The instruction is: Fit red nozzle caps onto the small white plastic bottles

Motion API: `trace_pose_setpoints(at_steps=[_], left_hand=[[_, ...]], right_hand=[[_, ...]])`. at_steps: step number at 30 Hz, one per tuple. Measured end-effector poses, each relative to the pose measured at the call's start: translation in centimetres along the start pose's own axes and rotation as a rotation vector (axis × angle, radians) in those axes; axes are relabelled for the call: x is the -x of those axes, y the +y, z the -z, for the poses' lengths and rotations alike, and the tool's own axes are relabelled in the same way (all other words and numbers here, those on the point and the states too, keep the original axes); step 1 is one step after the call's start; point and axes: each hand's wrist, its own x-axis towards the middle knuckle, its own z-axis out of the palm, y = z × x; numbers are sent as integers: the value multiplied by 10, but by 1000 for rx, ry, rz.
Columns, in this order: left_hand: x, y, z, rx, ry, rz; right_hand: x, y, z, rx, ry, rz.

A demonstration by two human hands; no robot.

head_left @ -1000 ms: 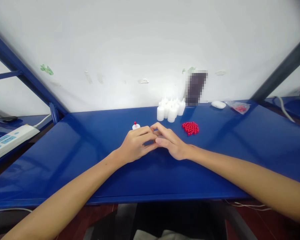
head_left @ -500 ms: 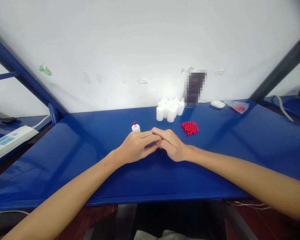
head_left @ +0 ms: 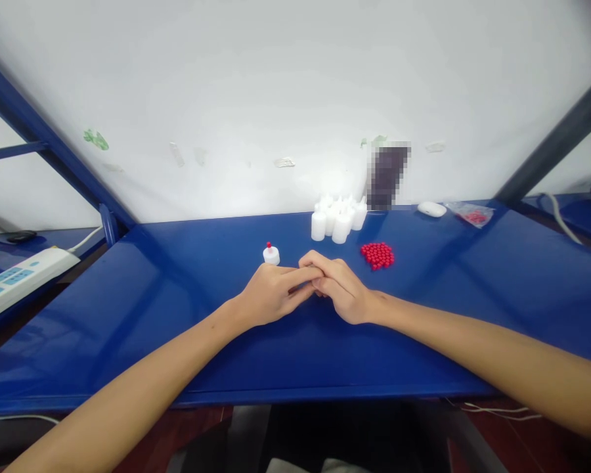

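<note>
My left hand (head_left: 273, 293) and my right hand (head_left: 343, 289) meet over the middle of the blue table (head_left: 201, 269). The fingers of both are closed and overlap at the tips. Whatever they hold, if anything, is hidden behind them. Just beyond my left hand stands a small white bottle with a red tip (head_left: 270, 255), its lower edge close to my knuckles. Farther back, a cluster of white bottles with thin nozzles (head_left: 341, 226) stands upright. To its right, past my right hand, lies a pile of small red caps (head_left: 377, 255).
Against the wall leans a blurred dark rectangle (head_left: 388, 177). A white computer mouse (head_left: 432, 209) and a clear bag with red pieces (head_left: 473, 215) lie at the back right. A power strip (head_left: 24, 279) is at the left, beside blue frame posts (head_left: 69, 157).
The view has shifted slightly. My hands stay joined with only small finger movement, and slightly more of the red-tipped bottle shows beyond my left hand.
</note>
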Motion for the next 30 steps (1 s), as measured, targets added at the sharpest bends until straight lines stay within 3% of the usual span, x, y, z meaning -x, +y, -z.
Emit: trace_pose_setpoints(at_steps=[3, 5, 9, 11, 15, 24, 27, 30], left_hand=[[2, -3, -2, 35, -3, 57], [3, -8, -1, 64, 61, 125], [4, -27, 9, 53, 449, 362], [4, -39, 15, 50, 556, 496], [6, -59, 21, 47, 487, 642], [8, -58, 15, 9, 214, 623], [8, -59, 15, -22, 189, 643], [9, -59, 17, -45, 250, 611]], right_hand=[[-2, 1, 0, 7, 42, 11], [-4, 1, 1, 12, 45, 7], [-7, 0, 1, 125, -40, -9], [-7, 0, -1, 231, -91, 3], [-10, 5, -3, 317, -70, 0], [-14, 7, -6, 463, -74, -70], [-13, 4, -7, 453, -67, -97], [-12, 2, -5, 399, -50, -111]])
